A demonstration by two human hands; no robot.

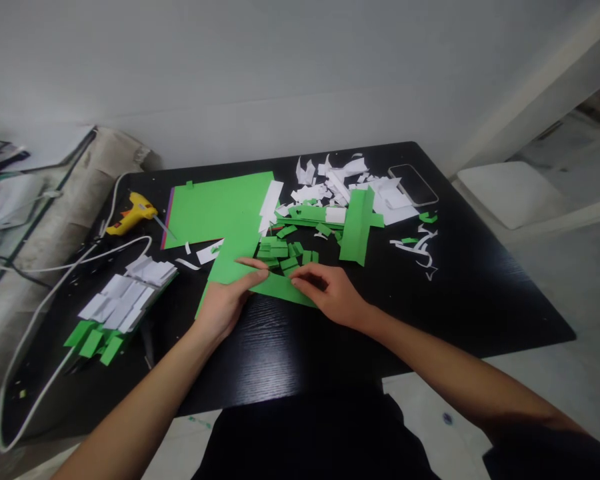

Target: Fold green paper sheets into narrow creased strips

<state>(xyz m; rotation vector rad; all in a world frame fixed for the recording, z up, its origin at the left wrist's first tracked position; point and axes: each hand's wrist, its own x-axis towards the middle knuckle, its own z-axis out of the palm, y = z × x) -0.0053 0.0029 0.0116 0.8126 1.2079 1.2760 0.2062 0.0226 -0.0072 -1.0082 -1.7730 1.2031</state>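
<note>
A strip of green paper [283,289] stretches between my two hands above the black table. My left hand [230,293] grips its left end, thumb on top. At the right end, my right hand [330,290] pinches the strip between thumb and fingers. Just beyond lie several small folded green paper pieces [275,250]. Another green sheet [235,253] extends behind my left hand; I cannot tell whether it joins the strip. A creased green paper piece [357,227] rests farther right.
A yellow glue gun [136,213] lies at the left near a white cable [55,307]. Stacked white folded pieces [125,293] sit in front of it. White paper scraps [330,183] and a phone [414,185] are at the back of the black table [460,293].
</note>
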